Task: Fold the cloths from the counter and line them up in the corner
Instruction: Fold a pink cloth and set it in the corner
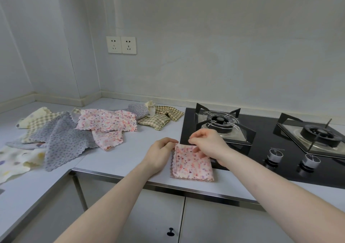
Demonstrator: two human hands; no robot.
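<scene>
Pink, speckled with small red and purple flecks, the folded cloth (192,165) lies near the front edge of the bench (119,156), just left of the black gas hob (261,149), its right edge lapping onto the hob's glass; its scalloped edges are stacked in layers along the near side. The left hand (160,154) rests at the cloth's far left corner with fingers curled, the fingertips touching or pinching the edge there, though which cannot be told; the right hand (207,145) sits over the far right part of the cloth, thumb and forefinger pinched together above the far edge, the other fingers bent down onto the fabric.

Further left on the bench lies a loose heap of unfolded cloths; a second pink flecked cloth (107,121) is spread on top, with another pink piece (108,140) poking out beneath its near side; a grey dotted cloth (63,142) fans out toward the front; a beige checked cloth (37,125) and a cream cloth (33,117) lie behind it; a white cloth with pale spots (13,160) hangs at the far left. Behind, near the hob's back corner, a crumpled group holds a green checked cloth (160,119), a grey dotted one (138,109) and a cream one (150,105).

Two wall sockets (121,44) sit on the wall above; grey cabinet doors (160,214) with a black knob (170,231) stand below the bench.
</scene>
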